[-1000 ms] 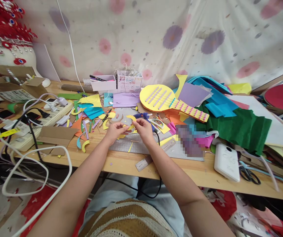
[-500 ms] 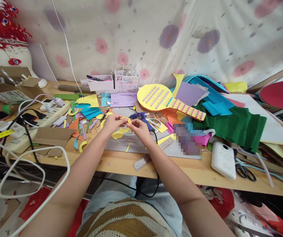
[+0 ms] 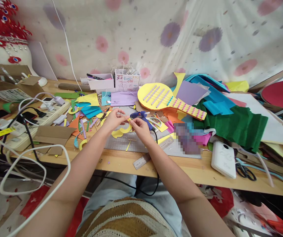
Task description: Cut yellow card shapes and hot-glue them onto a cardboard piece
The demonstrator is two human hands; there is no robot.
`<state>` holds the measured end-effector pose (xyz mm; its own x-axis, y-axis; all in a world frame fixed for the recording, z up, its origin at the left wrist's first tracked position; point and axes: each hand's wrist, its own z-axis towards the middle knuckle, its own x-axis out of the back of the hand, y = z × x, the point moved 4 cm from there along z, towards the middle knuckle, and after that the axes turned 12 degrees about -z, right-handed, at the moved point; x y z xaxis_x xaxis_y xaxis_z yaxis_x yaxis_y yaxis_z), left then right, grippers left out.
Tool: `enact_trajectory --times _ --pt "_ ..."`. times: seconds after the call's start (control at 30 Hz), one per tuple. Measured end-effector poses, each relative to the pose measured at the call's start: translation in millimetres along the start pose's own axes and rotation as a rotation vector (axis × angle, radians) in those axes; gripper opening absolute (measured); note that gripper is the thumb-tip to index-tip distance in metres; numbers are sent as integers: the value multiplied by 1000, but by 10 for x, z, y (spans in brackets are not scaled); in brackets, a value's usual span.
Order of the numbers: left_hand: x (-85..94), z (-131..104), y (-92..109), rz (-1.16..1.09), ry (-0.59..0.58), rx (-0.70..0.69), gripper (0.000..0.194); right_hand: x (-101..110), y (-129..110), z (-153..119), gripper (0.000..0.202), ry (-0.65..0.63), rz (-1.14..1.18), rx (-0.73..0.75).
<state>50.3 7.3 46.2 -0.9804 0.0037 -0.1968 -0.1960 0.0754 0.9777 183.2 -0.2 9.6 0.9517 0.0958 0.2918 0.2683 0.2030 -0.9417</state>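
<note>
A curved yellow paper strip (image 3: 125,129) hangs over the grey cutting mat (image 3: 116,143). Its upper end is pinched between the thumb and fingers of my right hand (image 3: 140,129). My left hand (image 3: 115,119) is just left of that end, fingers bent together in a pinch; what lies between its fingertips is too small to make out. Right behind my right hand lies a blue glue gun (image 3: 141,116), its black cord running down past my wrist. Another yellow scrap (image 3: 116,134) shows below the left fingers. Beneath my right forearm sits a metal ruler (image 3: 141,161).
A yellow paper guitar (image 3: 153,95) lies at the back. Coloured paper scraps (image 3: 90,112) spread to the left, near a power strip (image 3: 54,113) with tangled cables. Green crepe paper (image 3: 240,126), a white power bank (image 3: 223,159) and black scissors (image 3: 246,171) lie right.
The yellow strip's upper part has shifted down and right toward my right fingertips. My left fingers have risen slightly and loosened around it. The view has moved a little.
</note>
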Motion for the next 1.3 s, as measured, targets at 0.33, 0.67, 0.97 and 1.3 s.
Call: enact_trajectory --times 0.33,0.67,0.97,1.3 --pt "-49 28 18 3 10 56 34 9 -13 32 34 19 -30 -8" --pt "-27 53 2 20 32 53 38 39 19 71 36 77 -215 34" --pt "-30 24 45 -37 63 88 43 96 4 75 38 143 -160 23" --pt "38 14 72 -87 175 16 45 77 32 28 31 -10 -49 -66"
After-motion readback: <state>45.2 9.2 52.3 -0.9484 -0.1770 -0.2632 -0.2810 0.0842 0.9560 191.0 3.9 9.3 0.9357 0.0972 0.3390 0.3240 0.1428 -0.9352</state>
